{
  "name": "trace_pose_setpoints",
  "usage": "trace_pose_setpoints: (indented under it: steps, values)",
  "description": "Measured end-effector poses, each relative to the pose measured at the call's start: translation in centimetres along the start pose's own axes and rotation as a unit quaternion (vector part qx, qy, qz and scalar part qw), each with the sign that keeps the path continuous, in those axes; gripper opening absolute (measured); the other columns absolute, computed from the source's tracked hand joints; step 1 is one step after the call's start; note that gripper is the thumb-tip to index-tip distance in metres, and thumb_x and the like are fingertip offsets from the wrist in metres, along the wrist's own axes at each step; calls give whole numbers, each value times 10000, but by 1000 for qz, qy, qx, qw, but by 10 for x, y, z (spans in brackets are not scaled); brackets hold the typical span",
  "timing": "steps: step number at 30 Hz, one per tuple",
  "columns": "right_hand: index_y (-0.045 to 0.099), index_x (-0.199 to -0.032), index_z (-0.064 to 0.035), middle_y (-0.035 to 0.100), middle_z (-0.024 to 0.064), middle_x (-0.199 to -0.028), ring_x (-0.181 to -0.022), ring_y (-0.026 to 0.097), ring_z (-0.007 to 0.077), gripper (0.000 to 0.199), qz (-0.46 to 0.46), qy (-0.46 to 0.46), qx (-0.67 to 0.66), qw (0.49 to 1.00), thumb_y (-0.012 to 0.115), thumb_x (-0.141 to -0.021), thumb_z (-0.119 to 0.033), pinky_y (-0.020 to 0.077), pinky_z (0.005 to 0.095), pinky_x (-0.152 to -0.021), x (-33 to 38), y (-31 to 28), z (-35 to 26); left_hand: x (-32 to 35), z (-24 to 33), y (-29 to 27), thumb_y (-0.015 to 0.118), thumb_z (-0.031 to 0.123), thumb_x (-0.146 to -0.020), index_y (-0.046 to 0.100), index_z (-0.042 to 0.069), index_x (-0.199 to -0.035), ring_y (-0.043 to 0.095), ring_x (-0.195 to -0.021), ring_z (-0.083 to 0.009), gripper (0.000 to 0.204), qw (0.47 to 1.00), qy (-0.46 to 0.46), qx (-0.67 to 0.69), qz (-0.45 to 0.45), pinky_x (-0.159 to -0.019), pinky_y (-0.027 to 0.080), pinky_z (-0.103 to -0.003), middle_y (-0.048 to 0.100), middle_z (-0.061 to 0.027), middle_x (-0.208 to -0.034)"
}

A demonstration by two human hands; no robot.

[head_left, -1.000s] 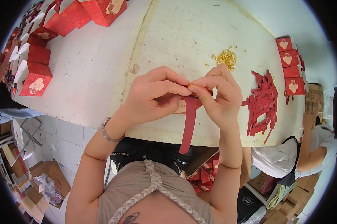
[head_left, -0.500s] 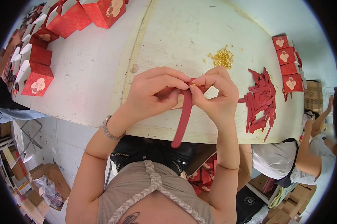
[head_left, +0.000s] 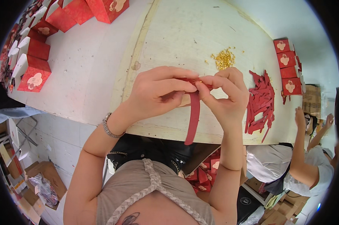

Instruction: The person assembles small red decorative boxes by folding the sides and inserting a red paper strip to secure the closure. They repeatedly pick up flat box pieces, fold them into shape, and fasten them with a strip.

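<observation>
Over the table, my left hand (head_left: 154,88) is closed on a red box (head_left: 187,79), mostly hidden behind the fingers. A flat dark-red strap (head_left: 193,120) with a rounded end hangs from the box between my hands. My right hand (head_left: 227,93) pinches a tiny gold piece at the top of the strap, against the box; only a glint of it shows. Just beyond the right hand lies a heap of small gold fasteners (head_left: 224,59). To that hand's right is a pile of loose red straps (head_left: 260,101).
Red boxes (head_left: 36,73) with raised white flaps line the table's left side. More red boxes (head_left: 289,67) stand stacked at the far right. A co-worker (head_left: 302,165) sits at the right. Below the table edge are more red boxes (head_left: 201,176); an open carton (head_left: 47,180) stands lower left.
Both hands have shifted slightly right with the box. The strap's loose end has swung right and hangs straighter. The co-worker's arms at the right have moved.
</observation>
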State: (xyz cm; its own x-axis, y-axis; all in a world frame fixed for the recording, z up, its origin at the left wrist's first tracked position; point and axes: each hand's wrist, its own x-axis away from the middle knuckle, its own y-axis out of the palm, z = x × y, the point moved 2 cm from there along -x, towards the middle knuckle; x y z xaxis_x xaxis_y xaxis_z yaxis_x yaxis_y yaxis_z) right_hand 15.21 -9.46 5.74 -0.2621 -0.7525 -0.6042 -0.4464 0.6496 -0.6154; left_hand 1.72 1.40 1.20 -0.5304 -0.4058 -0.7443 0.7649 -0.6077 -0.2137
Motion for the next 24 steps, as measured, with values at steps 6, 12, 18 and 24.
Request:
trace_pose_setpoints:
  steps: [6, 12, 18, 24]
  values:
    - [671, -729, -107, 536, -21, -631, -627, 515, 161, 175, -93, -8, -18, 995, 776, -616, -25, 377, 292, -645, -16, -7, -3, 3, -2, -2, 650, -84, -643, 720, 64, -868, 663, -723, -171, 279, 1000, 9, -17, -13, -579, 544, -256, 697, -43, -927]
    - [664, -739, -93, 523, -10, -625, -616, 510, 176, 175, -87, -76, 54, 992, 752, -609, -15, 406, 322, -656, -24, -5, -14, 3, 0, -3, 659, -71, -636, 720, 63, -857, 660, -710, -167, 265, 999, -20, -36, -6, -574, 540, -259, 697, -36, -900]
    - [665, -752, -90, 570, 3, -659, -591, 520, 184, 173, -63, -145, 99, 982, 746, -615, -22, 445, 334, -699, -22, -3, -14, 4, 2, -3, 669, -55, -641, 713, 61, -839, 649, -694, -165, 234, 999, -26, -41, 2, -573, 531, -257, 693, -24, -883]
    - [670, -759, -95, 574, 2, -658, -597, 535, 189, 169, -55, -169, 107, 978, 735, -620, -24, 455, 353, -697, -19, 2, -13, 6, 2, -5, 621, -109, -668, 689, -6, -903, 638, -717, -165, 266, 999, -15, -9, -26, -573, 518, -251, 673, -99, -944]
